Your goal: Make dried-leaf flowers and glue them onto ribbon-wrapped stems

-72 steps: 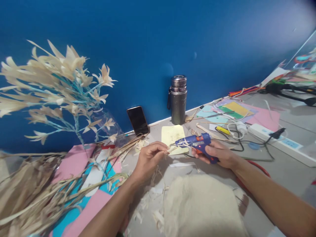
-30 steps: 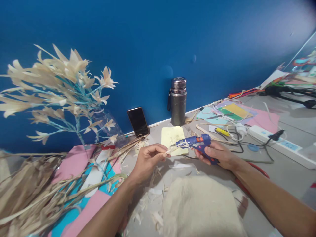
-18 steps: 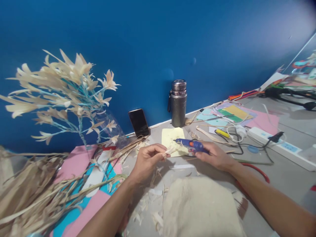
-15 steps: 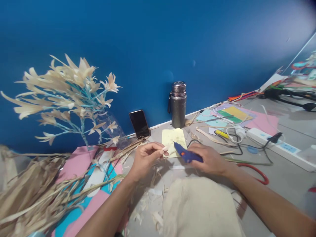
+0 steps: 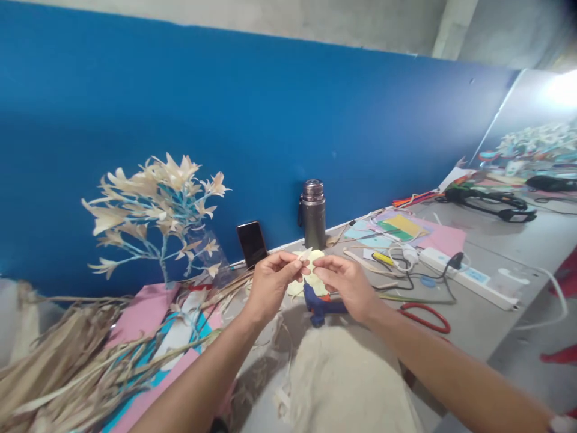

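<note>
My left hand (image 5: 274,281) pinches a small pale petal-like strip (image 5: 307,254) between thumb and fingertips. Facing it, my right hand (image 5: 349,282) has thumb and forefinger drawn together near the strip; whatever lies between them is too small to make out. Just below the hands, a blue glue gun (image 5: 319,308) rests on the table, free of both. Under the fingertips is a yellow paper (image 5: 321,287), partly hidden. A cream cloth (image 5: 347,379) spreads in front of the glue gun. To the left stands a bunch of pale dried-leaf flowers (image 5: 155,204) on blue stems.
A phone (image 5: 252,242) and a steel flask (image 5: 314,216) stand against the blue wall. At right are a white power strip (image 5: 469,278), cables, red-handled scissors (image 5: 426,317) and coloured papers (image 5: 444,239). Dried husks (image 5: 58,349) lie at lower left.
My right hand has let go of the glue gun, which now lies on the table, and has come up beside my left hand. The view has tilted upward and shifted right.
</note>
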The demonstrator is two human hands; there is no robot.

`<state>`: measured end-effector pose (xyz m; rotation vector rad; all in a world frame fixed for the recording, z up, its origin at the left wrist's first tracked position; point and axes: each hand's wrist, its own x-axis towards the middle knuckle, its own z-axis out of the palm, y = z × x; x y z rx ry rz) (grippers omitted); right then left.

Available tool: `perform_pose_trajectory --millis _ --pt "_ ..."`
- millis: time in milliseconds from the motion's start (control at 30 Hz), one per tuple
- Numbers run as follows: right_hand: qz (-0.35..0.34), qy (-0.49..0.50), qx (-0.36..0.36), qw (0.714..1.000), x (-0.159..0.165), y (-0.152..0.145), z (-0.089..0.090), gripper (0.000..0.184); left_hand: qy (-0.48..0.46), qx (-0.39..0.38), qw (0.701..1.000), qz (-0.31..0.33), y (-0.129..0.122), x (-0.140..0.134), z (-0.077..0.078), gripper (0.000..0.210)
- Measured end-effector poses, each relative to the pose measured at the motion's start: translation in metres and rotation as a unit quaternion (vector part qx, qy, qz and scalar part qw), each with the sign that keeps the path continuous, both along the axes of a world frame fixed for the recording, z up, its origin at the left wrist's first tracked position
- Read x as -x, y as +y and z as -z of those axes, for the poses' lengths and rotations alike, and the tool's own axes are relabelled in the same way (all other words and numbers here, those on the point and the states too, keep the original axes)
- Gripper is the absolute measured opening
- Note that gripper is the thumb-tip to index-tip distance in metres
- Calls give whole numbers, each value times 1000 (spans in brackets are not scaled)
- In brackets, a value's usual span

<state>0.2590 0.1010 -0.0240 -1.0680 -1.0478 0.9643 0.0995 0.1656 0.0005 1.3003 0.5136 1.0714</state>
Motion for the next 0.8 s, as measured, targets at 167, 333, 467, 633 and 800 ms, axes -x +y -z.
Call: perform_pose_trajectory --millis 167,333,467,633,800 --pt "14 159 -23 987 26 -5 -11 36 -11 -23 999 -48 -13 -9 -3 19" --pt "30 203 -35 978 34 -8 -21 39 -42 42 997 -44 -28 -15 -6 20" --pt "53 143 -51 987 38 -10 -24 33 -60 101 993 -28 -40 -10 -14 25" --pt "81 92 -69 990 42 -5 -24 26 -51 104 992 -44 -45 -3 -21 30" --pt "68 124 -79 987 41 0 -21 23 -22 42 998 -42 -44 2 -19 26"
